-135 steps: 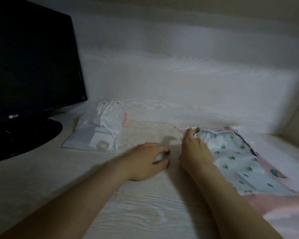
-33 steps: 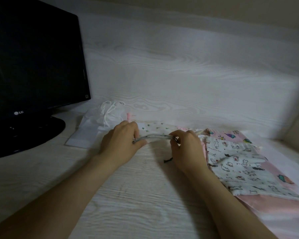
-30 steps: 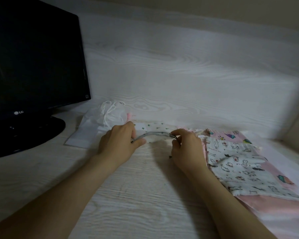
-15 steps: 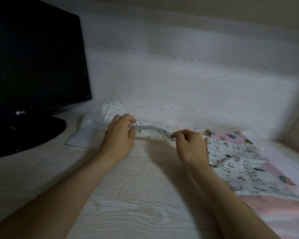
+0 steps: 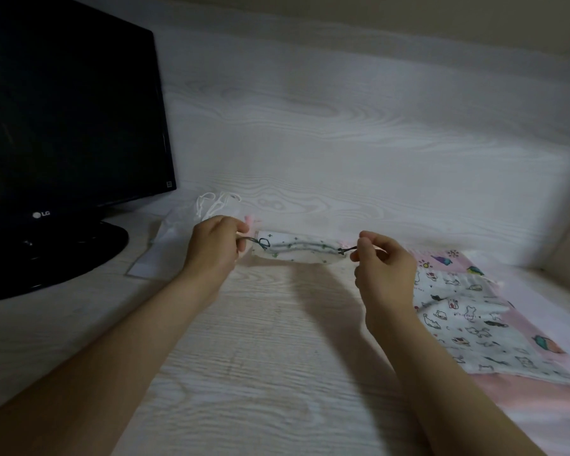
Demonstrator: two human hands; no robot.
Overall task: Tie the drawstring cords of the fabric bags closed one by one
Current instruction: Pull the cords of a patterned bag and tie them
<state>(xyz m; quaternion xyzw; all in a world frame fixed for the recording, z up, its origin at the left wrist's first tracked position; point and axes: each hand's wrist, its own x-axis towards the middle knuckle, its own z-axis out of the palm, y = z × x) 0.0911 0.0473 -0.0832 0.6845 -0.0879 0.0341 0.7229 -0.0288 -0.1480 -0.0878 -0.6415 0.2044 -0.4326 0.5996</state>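
The cactus-print bag (image 5: pixel 293 251) is hanging between the two hands, just above the far middle of the tabletop (image 5: pixel 260 357) and casting a shadow on the wood below it. Its long axis is running left to right, with the gathered mouth edge lying along that line and facing toward the person. The light is dim, so I cannot tell whether the rest of the bag is touching the tabletop behind.

The left cord (image 5: pixel 260 242) is coming out of the bag's left end, and the left hand (image 5: pixel 216 250) is pinching it with curled fingers. The right cord (image 5: pixel 347 250) is coming out of the right end, and the right hand (image 5: pixel 384 268) is pinching it between thumb and fingertip. The hands are sitting at opposite ends, probably because pulling the cords apart is what is bunching the mouth closed. The cloth between them is already looking puckered, so the cinching seems to be partly done and the knot is not yet made.

Just behind the left hand, a white mesh bag (image 5: pixel 165 245) is lying flat with its cords looped on top. On the right, a cat-print bag (image 5: pixel 458 317) is lying on a pink cloth (image 5: pixel 540 327), likely waiting its turn. A dark monitor (image 5: pixel 69 126) is standing at the far left.
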